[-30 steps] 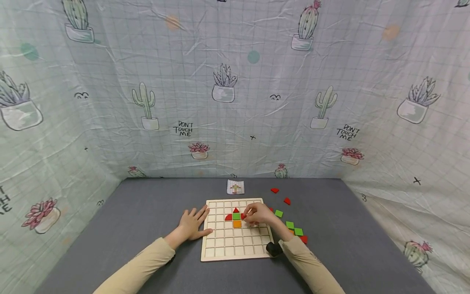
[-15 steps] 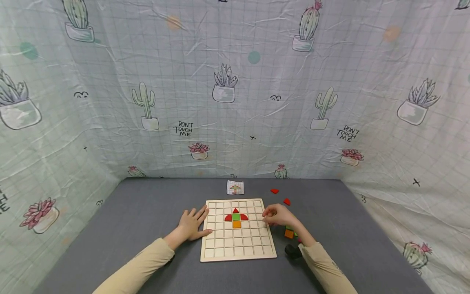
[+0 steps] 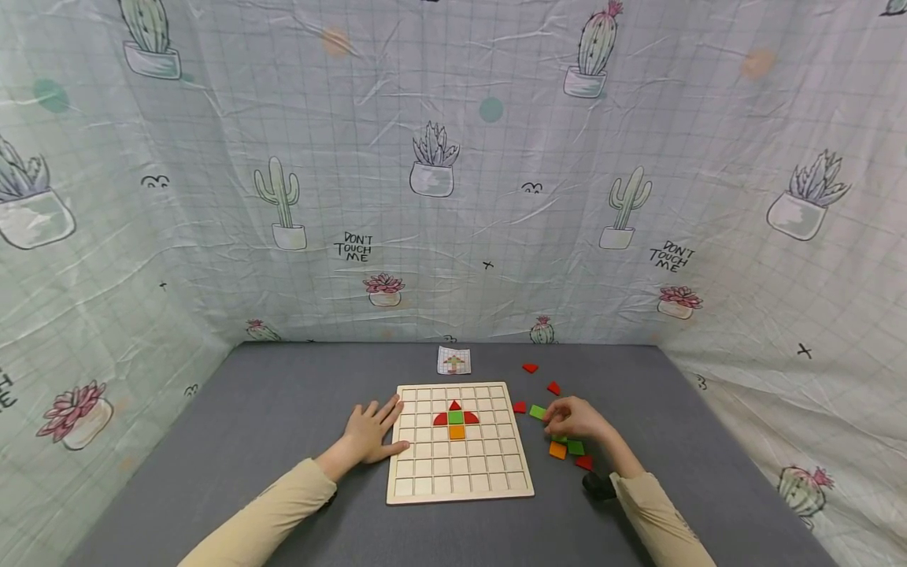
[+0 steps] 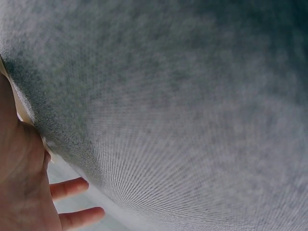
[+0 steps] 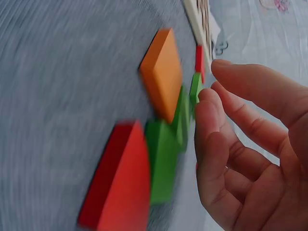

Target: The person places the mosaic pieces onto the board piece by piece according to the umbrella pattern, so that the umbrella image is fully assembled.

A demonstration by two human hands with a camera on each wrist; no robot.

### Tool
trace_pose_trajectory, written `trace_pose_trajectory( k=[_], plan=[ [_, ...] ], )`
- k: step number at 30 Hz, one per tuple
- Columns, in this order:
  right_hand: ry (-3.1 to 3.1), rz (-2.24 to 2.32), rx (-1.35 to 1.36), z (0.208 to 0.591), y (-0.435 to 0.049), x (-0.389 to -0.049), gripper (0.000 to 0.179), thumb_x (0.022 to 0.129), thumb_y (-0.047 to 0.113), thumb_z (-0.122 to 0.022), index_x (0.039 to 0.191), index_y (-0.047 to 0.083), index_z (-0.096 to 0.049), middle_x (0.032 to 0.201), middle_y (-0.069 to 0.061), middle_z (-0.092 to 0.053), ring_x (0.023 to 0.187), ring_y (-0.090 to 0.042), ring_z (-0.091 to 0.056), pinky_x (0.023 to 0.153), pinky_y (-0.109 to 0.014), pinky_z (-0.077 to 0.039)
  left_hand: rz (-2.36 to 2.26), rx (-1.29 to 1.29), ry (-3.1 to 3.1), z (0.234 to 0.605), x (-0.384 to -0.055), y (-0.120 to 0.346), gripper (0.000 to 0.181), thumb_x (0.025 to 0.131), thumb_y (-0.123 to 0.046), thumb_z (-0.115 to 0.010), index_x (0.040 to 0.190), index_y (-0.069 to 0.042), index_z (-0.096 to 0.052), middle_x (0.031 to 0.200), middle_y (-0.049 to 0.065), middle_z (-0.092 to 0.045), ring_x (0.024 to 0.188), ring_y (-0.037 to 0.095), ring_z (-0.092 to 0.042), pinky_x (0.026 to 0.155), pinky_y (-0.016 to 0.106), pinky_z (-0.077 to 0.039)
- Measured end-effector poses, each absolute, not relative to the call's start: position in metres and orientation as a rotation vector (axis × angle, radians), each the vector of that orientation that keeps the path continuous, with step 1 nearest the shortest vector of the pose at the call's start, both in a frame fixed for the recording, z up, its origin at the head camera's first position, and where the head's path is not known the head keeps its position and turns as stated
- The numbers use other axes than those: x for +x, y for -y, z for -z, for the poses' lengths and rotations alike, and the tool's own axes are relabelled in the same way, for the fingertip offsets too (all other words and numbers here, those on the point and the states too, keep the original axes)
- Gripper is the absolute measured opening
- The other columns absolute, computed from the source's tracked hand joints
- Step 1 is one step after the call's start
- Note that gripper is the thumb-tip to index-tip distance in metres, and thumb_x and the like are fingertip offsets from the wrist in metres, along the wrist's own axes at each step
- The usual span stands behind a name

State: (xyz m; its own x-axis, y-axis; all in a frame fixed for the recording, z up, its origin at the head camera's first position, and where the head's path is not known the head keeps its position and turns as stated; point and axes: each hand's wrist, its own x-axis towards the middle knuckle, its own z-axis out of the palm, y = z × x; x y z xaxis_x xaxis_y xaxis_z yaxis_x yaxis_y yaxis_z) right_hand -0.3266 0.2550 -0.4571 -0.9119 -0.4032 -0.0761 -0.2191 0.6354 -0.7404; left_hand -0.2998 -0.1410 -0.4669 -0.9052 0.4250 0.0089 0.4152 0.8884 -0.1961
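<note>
A pale wooden grid board [image 3: 425,465] lies on the table. My left hand [image 3: 368,433] rests with spread fingers at its left edge. On the board sit a red triangle [image 3: 455,405], a green square [image 3: 456,417], an orange square [image 3: 457,432] and two red rounded pieces, one on each side of the green square. My right hand [image 3: 575,417] is over the loose tiles to the right, fingers loosely bent, thumb apart from them and nothing between. Under and near it lie a green tile [image 3: 538,412], an orange tile [image 5: 163,72] and a red tile [image 5: 125,183].
A small picture card [image 3: 454,361] lies behind the board. Two red pieces, one of them a red tile [image 3: 553,388], lie at the back right. A red piece [image 3: 520,407] is by the board's right edge. A cactus-print curtain [image 3: 453,260] surrounds the table.
My right hand has let go of the right red rounded piece on the board and moved right to the loose tiles. The left hand stays in place.
</note>
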Motion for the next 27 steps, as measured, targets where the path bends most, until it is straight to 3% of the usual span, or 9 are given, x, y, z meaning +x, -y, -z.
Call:
trace_pose_trajectory(
  k=[11,27],
  plan=[
    [-2.614,1.117,-0.455,0.462,-0.269,-0.328,0.021,0.074,0.006,-0.067,0.091,-0.005,-0.063,0.072,-0.010,-0.065,0.057,-0.012,-0.053,0.053,-0.028,-0.045,-0.274,-0.669,3.019,0.464,-0.298,0.141,0.075,0.084,-0.063,-0.039,0.140,-0.014,-0.031,0.145,0.001,-0.031,0.121,0.031,-0.041,0.085,0.050,-0.034],
    [-2.635,1.077,-0.439,0.464,-0.280,-0.327,0.021,0.076,0.013,-0.069,0.090,-0.003,-0.065,0.071,-0.005,-0.065,0.059,-0.011,-0.053,0.054,-0.028,-0.045,-0.264,-0.672,3.006,0.465,-0.298,0.141,0.075,0.084,-0.062,-0.039,0.140,-0.014,-0.031,0.145,0.002,-0.031,0.119,0.031,-0.041,0.083,0.050,-0.034]
  ],
)
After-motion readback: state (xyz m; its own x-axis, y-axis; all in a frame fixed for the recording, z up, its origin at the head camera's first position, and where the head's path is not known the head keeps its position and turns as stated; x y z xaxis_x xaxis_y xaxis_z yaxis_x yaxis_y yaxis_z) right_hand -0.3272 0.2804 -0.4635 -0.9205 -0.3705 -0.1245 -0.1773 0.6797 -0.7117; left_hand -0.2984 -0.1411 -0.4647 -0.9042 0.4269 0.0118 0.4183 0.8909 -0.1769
